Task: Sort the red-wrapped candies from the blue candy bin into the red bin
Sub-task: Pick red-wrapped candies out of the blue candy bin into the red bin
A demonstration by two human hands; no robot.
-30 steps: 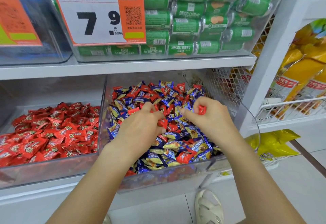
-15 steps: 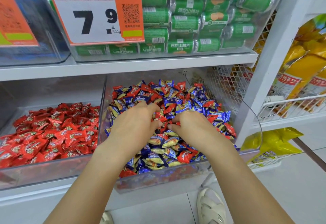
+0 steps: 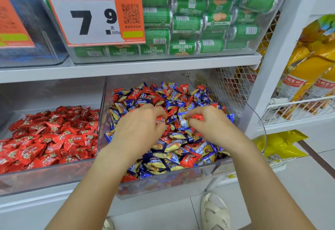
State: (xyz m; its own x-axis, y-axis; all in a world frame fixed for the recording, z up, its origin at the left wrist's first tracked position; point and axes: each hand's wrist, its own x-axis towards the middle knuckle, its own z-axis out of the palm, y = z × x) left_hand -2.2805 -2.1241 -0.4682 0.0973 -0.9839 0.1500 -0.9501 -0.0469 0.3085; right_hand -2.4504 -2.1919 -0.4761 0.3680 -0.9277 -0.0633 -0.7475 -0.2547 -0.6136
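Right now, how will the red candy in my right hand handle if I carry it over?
The red candy is pinched by the right hand, so it is probably light. Its glossy, crinkled wrapper looks slippery and may flex. Its flat, pillow-like shape seems unlikely to roll.

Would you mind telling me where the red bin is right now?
In the head view, the red bin sits on the lower shelf at the left, directly beside the mixed blue candy bin where the left hand and right hand work.

pretty bright, even shop light, barely any shadows; some glare on the clear bin fronts (image 3: 54, 177); edges bend wide-angle style; far left blurry
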